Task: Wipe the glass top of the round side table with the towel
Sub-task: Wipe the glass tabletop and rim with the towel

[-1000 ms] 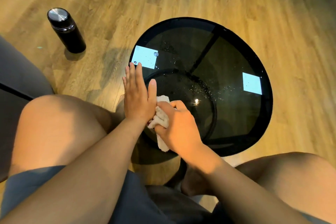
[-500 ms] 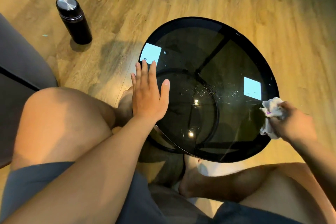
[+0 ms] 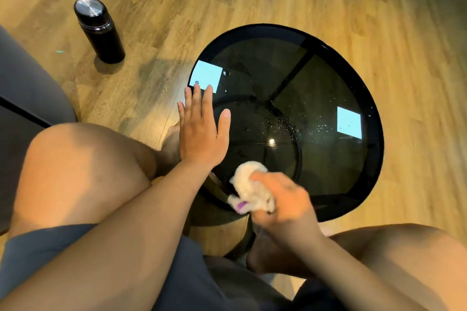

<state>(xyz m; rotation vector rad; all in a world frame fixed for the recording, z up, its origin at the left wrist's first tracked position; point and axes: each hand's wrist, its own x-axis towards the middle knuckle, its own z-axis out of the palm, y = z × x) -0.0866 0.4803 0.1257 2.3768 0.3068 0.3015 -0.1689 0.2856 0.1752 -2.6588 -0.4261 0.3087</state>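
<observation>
The round side table [image 3: 316, 78] has a dark glass top in a black rim and stands on the wooden floor in front of my knees. Small white specks and droplets dot the glass near its middle. My left hand [image 3: 202, 129] lies flat on the glass at the left edge, fingers straight. My right hand [image 3: 283, 199] grips a bunched white towel [image 3: 249, 185] with a purple tag and presses it on the glass at the near edge. The hand and towel look blurred.
A black flask [image 3: 99, 30] with a silver lid stands on the floor to the far left. A grey sofa edge [image 3: 27, 88] lies at the left. My bare knees sit on both sides of the table.
My right hand swept the towel from the near left out to the table's right rim, then back to the near edge. My left hand stayed flat on the glass.
</observation>
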